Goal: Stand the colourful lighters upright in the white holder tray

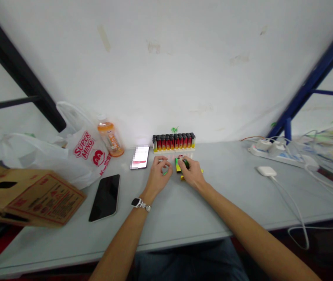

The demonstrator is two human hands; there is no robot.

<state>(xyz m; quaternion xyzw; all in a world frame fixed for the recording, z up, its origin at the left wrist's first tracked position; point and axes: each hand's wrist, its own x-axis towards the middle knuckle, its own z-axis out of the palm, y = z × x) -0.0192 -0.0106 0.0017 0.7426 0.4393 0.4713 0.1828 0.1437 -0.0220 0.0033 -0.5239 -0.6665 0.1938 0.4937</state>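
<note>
My left hand (160,171), with a watch (140,203) on its wrist, is closed, its fingers curled round a small green piece (165,172). To its right my right hand (190,170) is wrapped over a green and yellow item (178,165), partly hidden by the fingers. A yellow piece (182,177) lies under that hand, mostly covered. Beyond both hands, a rack (174,150) stands by the wall, filled with upright red, yellow and black cylinders (172,142) in rows.
Left of my hands are a lit phone (140,157), a dark tablet (104,198), an orange bottle (111,138), a plastic bag (75,164) and a cardboard box (43,199). A power strip (283,155) and a white charger (266,171) with cables lie right.
</note>
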